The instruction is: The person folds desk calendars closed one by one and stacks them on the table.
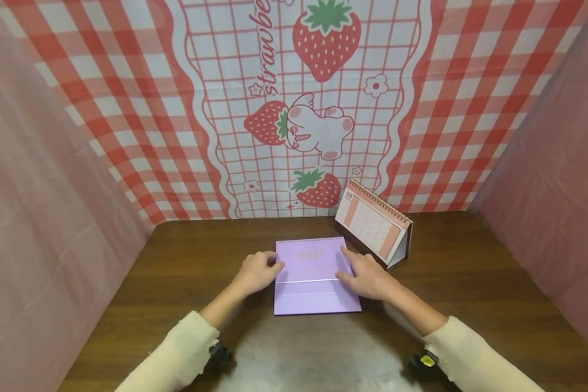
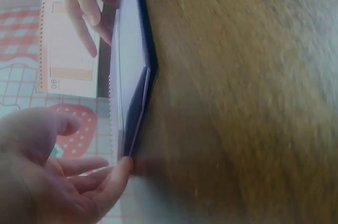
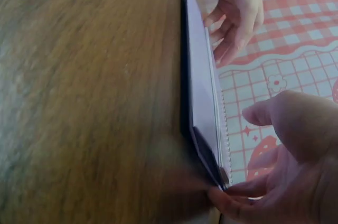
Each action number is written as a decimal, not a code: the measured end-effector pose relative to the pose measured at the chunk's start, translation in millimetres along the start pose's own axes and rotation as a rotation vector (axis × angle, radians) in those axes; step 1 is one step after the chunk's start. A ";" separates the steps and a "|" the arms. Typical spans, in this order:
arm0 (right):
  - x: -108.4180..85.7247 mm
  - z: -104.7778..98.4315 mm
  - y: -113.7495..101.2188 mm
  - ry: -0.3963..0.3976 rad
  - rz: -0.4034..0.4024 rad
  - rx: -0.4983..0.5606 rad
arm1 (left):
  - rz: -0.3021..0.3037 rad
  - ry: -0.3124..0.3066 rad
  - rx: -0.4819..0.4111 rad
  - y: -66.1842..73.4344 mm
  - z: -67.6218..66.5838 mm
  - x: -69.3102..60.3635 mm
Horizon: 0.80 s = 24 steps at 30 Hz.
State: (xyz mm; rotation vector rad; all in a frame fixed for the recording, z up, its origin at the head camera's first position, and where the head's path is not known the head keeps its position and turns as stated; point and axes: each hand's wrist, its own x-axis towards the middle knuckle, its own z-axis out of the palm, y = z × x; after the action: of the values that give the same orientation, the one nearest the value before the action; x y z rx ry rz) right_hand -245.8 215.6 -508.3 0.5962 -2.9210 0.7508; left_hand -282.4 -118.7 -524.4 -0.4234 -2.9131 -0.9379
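Note:
A purple spiral-bound desk calendar (image 1: 307, 270) marked 2027 lies low and nearly flat on the table, its folded base panel towards me. At its left side is my left hand (image 1: 255, 273), with fingertips touching the edge and the thumb raised, as the left wrist view shows. My right hand (image 1: 369, 276) is at the opposite side, fingers against the edge and thumb held apart above it in the right wrist view. Neither hand's fingers wrap round the calendar. Behind my right hand stands a pink and white desk calendar (image 1: 372, 220) showing 08, propped upright as a tent.
The brown wooden table (image 1: 186, 337) ends at a strawberry-print, red-checked cloth (image 1: 299, 109) at the back. Pink fabric hangs along the left (image 1: 44, 207) and right sides. The pink and white calendar stands close to the purple one's back right corner.

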 end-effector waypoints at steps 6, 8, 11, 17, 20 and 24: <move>6.8 11.0 6.6 0.003 -0.023 -0.007 | -0.053 -0.035 -0.099 -6.2 7.9 1.8; 10.1 16.1 9.2 0.008 -0.034 -0.006 | -0.072 -0.038 -0.112 -8.0 8.3 1.3; 14.8 24.0 12.3 0.014 -0.043 0.009 | -0.095 -0.033 -0.122 -9.8 6.1 -0.5; 23.2 36.8 10.4 0.027 -0.051 0.072 | -0.116 -0.017 -0.123 -15.2 -0.9 -1.9; 26.6 41.7 3.6 0.019 -0.038 0.105 | -0.119 -0.021 -0.112 -20.0 -4.6 -1.4; 31.7 47.8 -8.2 0.016 -0.018 0.132 | -0.122 -0.017 -0.097 -27.3 -11.9 -3.0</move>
State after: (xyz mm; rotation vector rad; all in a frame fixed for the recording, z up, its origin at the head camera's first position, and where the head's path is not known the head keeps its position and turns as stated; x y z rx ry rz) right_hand -270.4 175.0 -541.6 0.6230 -2.8645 0.9474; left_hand -287.4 -147.5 -530.6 -0.2623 -2.9466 -1.1005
